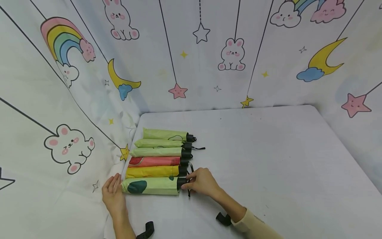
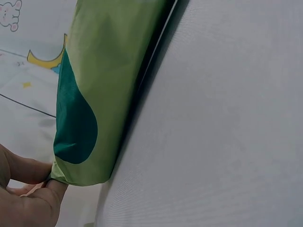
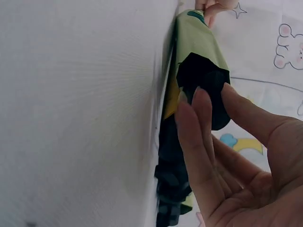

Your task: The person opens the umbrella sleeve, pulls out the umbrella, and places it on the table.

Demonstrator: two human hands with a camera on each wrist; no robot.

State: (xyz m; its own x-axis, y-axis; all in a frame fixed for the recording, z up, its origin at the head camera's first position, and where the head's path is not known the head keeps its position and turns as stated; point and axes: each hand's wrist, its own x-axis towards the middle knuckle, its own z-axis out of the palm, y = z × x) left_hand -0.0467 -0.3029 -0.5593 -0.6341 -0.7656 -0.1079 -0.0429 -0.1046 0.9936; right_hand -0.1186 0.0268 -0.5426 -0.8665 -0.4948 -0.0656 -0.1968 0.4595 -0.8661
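Several folded umbrellas in fabric sleeves lie side by side, black handles to the right. The nearest is a light green umbrella [image 1: 158, 186] with dark green patches. My left hand [image 1: 114, 197] pinches the corner of its sleeve at the left end; in the left wrist view the thumb and a finger [image 2: 31, 169] meet on the cloth. At the other end, my right hand [image 1: 204, 182] holds the black handle [image 3: 210, 90] between thumb and fingertips. Directly behind it lies a yellow umbrella [image 1: 152, 171], then a red umbrella [image 1: 155, 161].
Three more green umbrellas [image 1: 164, 134] continue the row toward the back. Thin black wrist straps [image 1: 199, 148] stick out from some handles. The white table [image 1: 268, 159] stretches to the right, with a printed curtain [image 1: 206, 76] along its back and left side.
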